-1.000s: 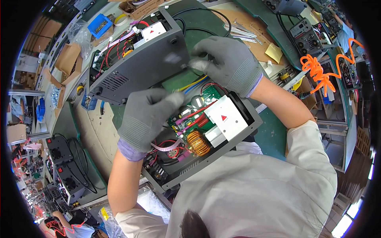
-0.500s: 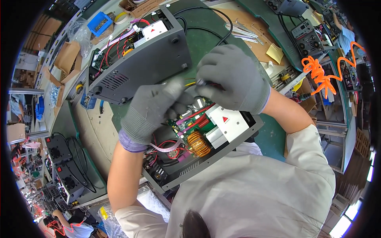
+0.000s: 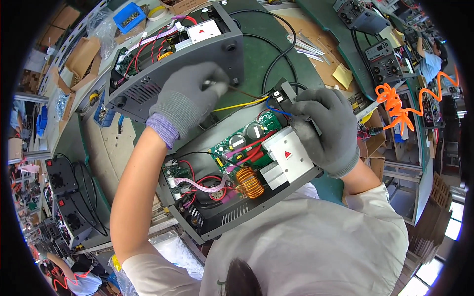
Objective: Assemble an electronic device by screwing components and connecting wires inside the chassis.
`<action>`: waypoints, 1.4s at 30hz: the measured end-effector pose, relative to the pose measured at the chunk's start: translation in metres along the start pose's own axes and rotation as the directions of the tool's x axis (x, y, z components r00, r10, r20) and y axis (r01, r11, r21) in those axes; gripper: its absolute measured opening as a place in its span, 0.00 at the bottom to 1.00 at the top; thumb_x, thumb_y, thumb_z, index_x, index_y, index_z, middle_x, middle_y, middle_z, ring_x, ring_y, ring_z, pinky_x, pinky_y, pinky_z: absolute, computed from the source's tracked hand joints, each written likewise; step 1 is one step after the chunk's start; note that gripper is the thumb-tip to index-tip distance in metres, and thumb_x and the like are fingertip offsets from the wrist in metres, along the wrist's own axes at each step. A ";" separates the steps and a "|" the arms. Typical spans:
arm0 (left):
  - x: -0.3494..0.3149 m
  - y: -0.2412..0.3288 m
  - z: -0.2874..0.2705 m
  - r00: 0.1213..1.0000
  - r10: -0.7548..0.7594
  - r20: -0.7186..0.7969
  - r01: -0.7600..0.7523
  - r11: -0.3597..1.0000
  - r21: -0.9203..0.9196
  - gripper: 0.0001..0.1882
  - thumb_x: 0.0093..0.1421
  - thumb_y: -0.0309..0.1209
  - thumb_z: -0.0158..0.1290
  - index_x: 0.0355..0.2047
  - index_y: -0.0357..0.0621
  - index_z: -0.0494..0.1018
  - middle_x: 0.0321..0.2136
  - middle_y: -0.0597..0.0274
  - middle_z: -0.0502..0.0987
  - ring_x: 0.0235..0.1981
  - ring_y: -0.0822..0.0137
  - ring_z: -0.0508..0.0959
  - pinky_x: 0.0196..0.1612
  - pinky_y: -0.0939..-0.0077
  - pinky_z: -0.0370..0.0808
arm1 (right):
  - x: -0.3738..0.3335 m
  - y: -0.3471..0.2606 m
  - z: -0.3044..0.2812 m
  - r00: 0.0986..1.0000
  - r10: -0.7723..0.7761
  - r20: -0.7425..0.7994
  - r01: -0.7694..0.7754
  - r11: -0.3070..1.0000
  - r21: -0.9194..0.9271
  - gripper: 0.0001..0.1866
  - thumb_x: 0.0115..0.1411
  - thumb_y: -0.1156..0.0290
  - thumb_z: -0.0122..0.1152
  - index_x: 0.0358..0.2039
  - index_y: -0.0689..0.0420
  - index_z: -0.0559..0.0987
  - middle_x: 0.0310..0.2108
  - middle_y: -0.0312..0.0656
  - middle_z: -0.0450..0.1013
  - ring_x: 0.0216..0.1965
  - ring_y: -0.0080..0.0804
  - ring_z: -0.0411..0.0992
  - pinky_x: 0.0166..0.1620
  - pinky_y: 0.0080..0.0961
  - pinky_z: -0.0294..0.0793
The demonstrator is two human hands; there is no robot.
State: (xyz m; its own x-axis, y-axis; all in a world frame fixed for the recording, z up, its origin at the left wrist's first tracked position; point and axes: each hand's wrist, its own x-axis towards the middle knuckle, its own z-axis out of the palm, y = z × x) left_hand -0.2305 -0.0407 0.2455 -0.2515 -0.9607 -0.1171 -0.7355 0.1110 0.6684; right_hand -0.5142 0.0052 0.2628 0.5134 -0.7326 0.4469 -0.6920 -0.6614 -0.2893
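Observation:
An open grey metal casing lies in front of me, with a green circuit board, a white metal block and a copper coil inside. My left hand, in a grey glove, is closed in a pinch on a thin brown wire above the casing's far side. A yellow wire runs just below it to a black part with white terminals. Beside that part, my gloved right hand curls its fingers near a blue wire. What its fingertips grip is hidden.
A second open casing with wiring stands on its side at the far left. Black cable loops behind. Cardboard box, blue screw bin and orange coiled hose surround the bench. Other people work farther off.
My hands were close together over the casing; now they are apart. The left went up and left with the wire, the right moved right and down. More of the circuit board shows.

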 end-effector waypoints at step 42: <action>0.012 0.012 0.039 0.988 0.140 0.063 -0.126 0.975 -0.184 0.13 0.58 0.33 0.61 0.39 0.38 0.85 0.30 0.47 0.84 0.31 0.54 0.84 0.40 0.64 0.80 | 0.000 0.006 0.011 0.971 0.218 0.096 -0.236 0.935 0.264 0.11 0.63 0.71 0.61 0.41 0.65 0.80 0.45 0.54 0.80 0.42 0.46 0.79 0.49 0.33 0.76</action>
State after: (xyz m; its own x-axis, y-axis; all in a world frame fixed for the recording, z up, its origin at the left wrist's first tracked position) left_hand -0.2669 -0.0406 0.2237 -0.3909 -0.9179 -0.0684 -0.5692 0.1827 0.8017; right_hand -0.5126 -0.0001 0.2516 0.3969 -0.8710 0.2895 -0.6343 -0.4883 -0.5994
